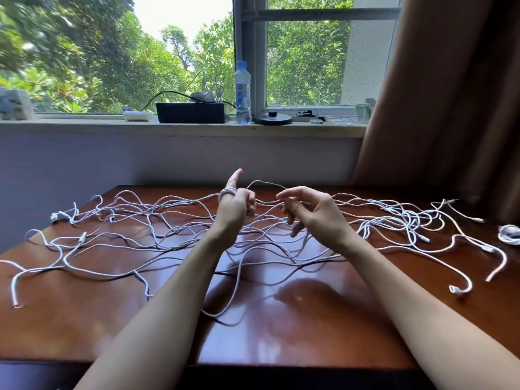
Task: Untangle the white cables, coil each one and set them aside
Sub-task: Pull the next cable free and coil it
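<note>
Bright daylight from the window [180, 52] glares on the glossy table [281, 319]; wide-angle edges curve and blur.

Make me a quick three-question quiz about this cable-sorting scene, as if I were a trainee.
1. True or false: the water bottle stands on the table.
2. The white cable in hand is wrapped round: A) fingers of the left hand; B) the right wrist; C) the bottle's neck.
3. Fill in: a finished coil lies near the table's far ____ edge.

Key: 1 false, it stands on the windowsill; 2 A; 3 right.
</note>
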A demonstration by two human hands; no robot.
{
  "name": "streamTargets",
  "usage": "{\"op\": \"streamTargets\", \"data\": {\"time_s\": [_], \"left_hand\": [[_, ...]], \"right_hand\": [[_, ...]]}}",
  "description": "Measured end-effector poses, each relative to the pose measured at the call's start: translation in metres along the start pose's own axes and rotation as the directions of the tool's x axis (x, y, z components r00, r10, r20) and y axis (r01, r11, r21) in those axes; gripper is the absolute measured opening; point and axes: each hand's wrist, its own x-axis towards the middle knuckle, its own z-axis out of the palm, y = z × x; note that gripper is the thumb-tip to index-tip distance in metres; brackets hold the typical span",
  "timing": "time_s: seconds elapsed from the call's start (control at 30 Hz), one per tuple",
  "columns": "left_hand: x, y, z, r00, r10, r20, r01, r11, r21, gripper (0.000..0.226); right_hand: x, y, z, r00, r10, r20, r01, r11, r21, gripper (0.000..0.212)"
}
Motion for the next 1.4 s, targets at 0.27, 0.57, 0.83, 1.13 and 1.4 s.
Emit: {"op": "streamTargets", "data": {"time_s": [0.27,0.57,0.83,1.13,1.4], "left_hand": [[-0.005,-0.003,0.002,0.997,-0.012,0.074,0.008,0.999,0.053,0.061],[-0.013,-0.007,0.004,0.947,-0.04,0.319,-0.049,0.962,0.267,0.062],[-0.005,-0.023,0.002,0.969,0.117,0.219,-0.229,0.758,0.61,0.022],[-0.006,-0.017,-0.001,0.976,0.129,0.173,-0.204,0.814,0.544,0.049],[-0.009,-0.008,0.004,0.915,-0.211,0.344,0.161,0.973,0.168,0.056]], "right_hand": [[0.002,0.001,-0.005,0.999,-0.014,-0.031,0.015,0.999,0.046,0.024],[0.005,0.011,-0.013,0.909,-0.238,-0.342,0.003,0.825,-0.565,0.046],[0.004,0.012,-0.016,0.906,-0.229,-0.357,-0.111,0.684,-0.721,0.04],[0.009,0.025,-0.02,0.949,-0.287,-0.134,0.156,0.792,-0.59,0.011],[0.008,0.013,-0.018,0.975,0.087,-0.204,-0.118,0.983,-0.144,0.015]]}}
